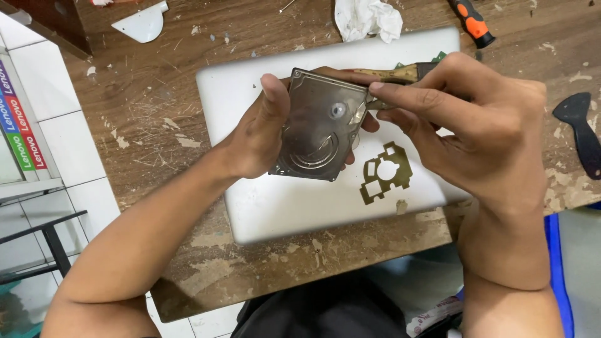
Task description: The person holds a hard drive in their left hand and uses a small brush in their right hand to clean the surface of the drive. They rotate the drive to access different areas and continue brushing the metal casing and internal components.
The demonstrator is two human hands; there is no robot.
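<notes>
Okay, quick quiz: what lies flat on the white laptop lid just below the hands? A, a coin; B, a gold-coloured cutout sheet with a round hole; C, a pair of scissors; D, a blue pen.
B: a gold-coloured cutout sheet with a round hole lies flat on the white laptop lid, just under the right hand.

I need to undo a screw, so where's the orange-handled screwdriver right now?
In the head view the orange-handled screwdriver lies at the top right of the wooden table, just right of the crumpled white tissue and beyond the right hand.
</notes>
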